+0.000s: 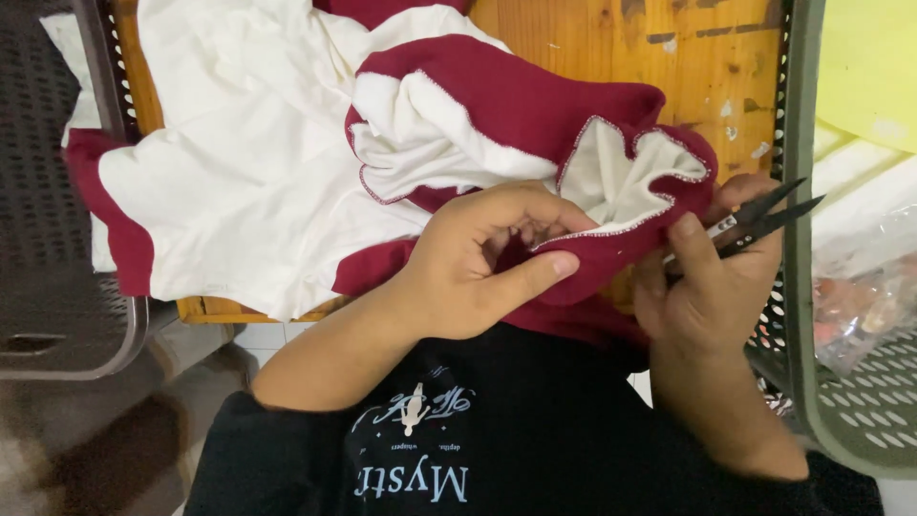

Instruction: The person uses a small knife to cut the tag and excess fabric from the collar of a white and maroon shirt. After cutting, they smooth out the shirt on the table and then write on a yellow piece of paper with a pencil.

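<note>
Pinching one maroon cuff of the single maroon-and-white garment in my left grip, I clench one pair of black snips in my right grip, just beside that cuff; the garment sprawls leftward across the wooden table.

A wooden surface, orange-brown with scuffed pale marks, carries the work. A white and dark red garment lies crumpled across most of it, draping over the near edge, leaving bare wood at the far right.
</note>
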